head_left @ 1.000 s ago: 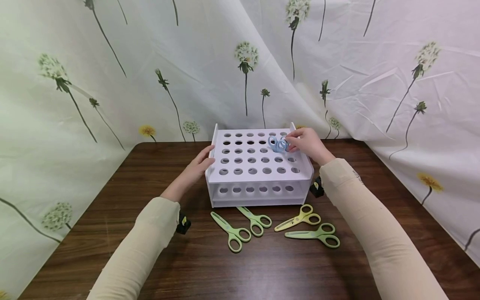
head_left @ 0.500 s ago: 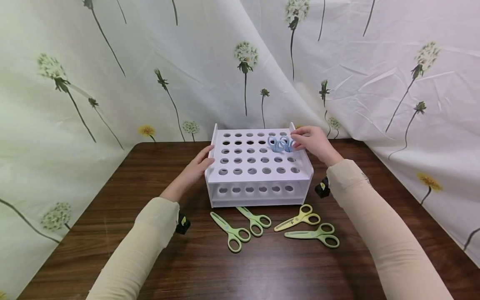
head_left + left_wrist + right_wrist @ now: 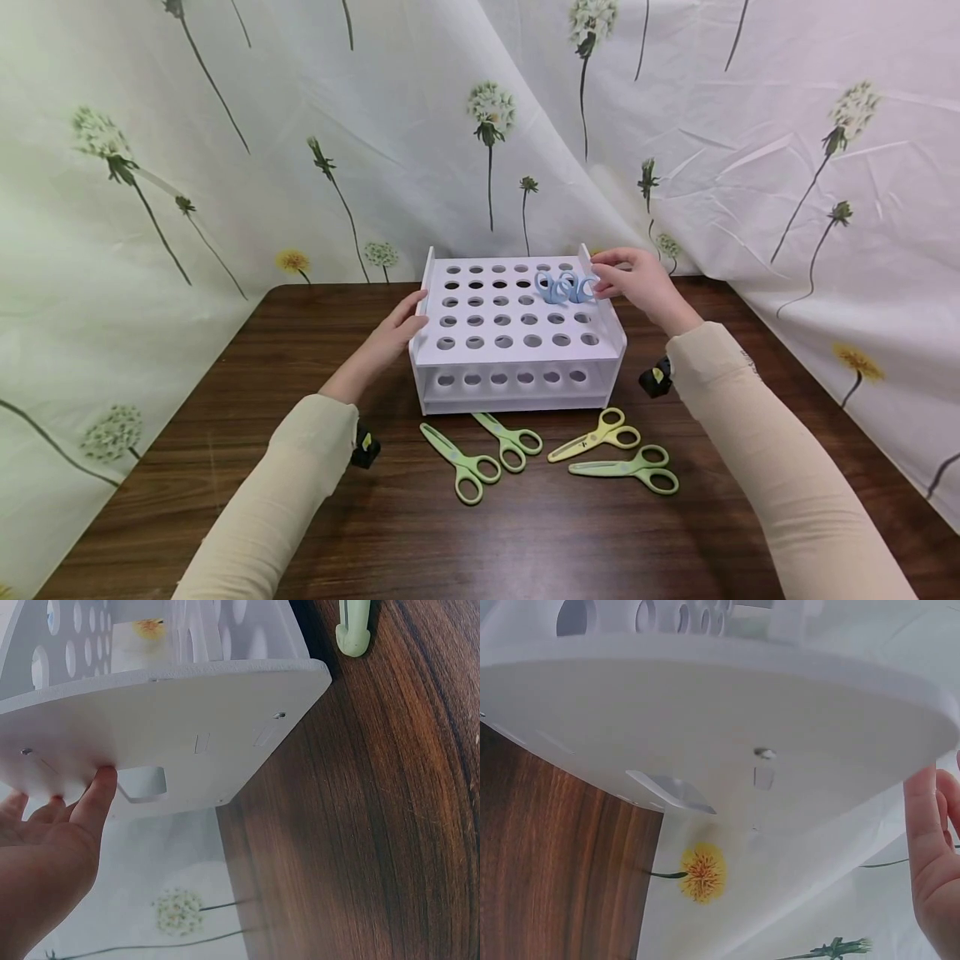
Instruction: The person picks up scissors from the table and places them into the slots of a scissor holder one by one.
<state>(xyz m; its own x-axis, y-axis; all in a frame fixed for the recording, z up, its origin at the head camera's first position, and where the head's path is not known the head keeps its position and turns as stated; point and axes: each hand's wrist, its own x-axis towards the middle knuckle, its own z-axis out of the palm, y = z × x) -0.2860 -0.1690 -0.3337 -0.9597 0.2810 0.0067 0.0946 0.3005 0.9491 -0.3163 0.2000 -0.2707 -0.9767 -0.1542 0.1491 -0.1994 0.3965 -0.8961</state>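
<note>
A white rack point(image 3: 517, 350) with rows of round holes stands on the table. Blue scissors handles point(image 3: 576, 288) stick up from holes at its right, blades hidden below; the loops overlap, perhaps two pairs. My right hand point(image 3: 637, 283) is beside these handles at the rack's right side panel point(image 3: 705, 712). Its fingers point(image 3: 924, 817) reach past that panel's edge, holding nothing that I can see. Against the outer face of the left side panel point(image 3: 187, 727), my left hand point(image 3: 386, 337) rests with fingers extended; the fingertips point(image 3: 105, 780) touch it.
In front of the rack lie green scissors point(image 3: 461, 462), another green pair point(image 3: 513, 442) partly at the rack's base, yellow scissors point(image 3: 596, 437) and a third green pair point(image 3: 626, 469). A flower-print curtain point(image 3: 420, 125) hangs right behind the rack.
My right hand has moved right from the blue scissors handles toward the rack's side panel, uncovering the right-hand loops. The left hand has stayed at the left panel.
</note>
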